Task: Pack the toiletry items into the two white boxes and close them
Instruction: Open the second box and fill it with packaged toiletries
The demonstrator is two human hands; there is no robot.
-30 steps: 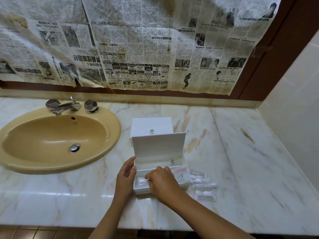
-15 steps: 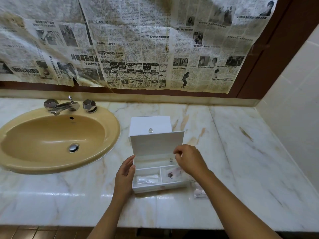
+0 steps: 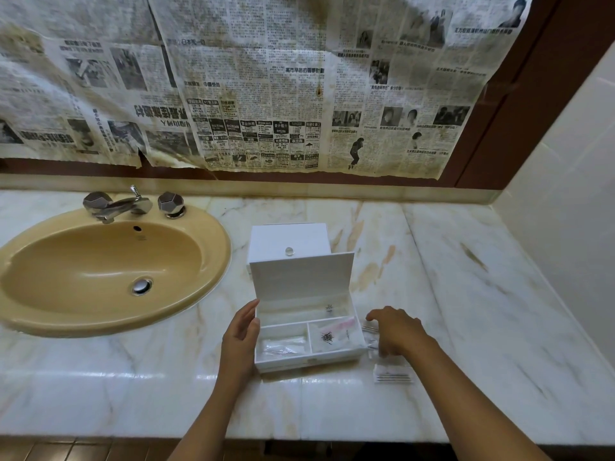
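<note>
Right hand curls over the clear sachets, perhaps pinching one; flimsy, slippery film, best nipped by an edge. Left hand, fingers straight, steadies the open box.

A tan sink (chrome tap behind) sits in the marble counter beneath newspaper.

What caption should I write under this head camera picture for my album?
Left hand steadies the open white box while right hand reaches for packets on the marble counter.
</note>
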